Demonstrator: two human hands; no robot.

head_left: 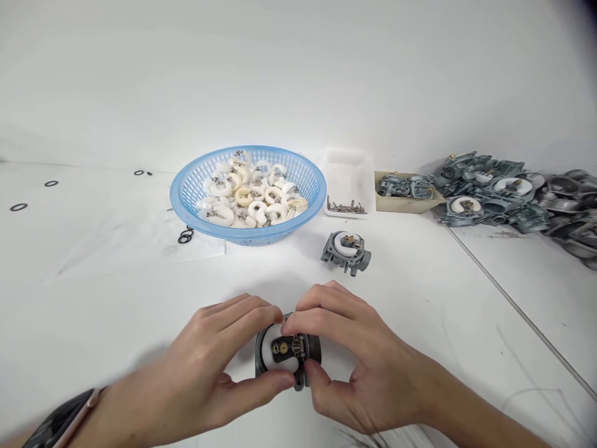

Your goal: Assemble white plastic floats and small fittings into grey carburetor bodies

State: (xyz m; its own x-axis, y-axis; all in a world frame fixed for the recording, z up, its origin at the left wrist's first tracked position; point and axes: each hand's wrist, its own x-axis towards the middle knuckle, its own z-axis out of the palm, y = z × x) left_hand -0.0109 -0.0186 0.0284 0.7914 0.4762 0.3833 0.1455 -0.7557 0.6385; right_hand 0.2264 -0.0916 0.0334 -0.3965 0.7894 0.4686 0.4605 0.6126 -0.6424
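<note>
A grey metal carburetor body (285,352) with a white float and brass parts in it sits low in the middle of the view, held from both sides. My left hand (219,367) grips its left side with thumb below and fingers over the top. My right hand (354,361) pinches its right edge at the float hinge. A second carburetor body (346,250) with a white float lies on the white table (116,298) just beyond my hands.
A blue plastic basket (186,186) holds several white floats. Right of it stand a white tray (347,186) with small metal pins and a cardboard box (405,200). A pile of carburetor bodies (513,196) lies at far right. Black O-rings (185,236) are scattered on the left.
</note>
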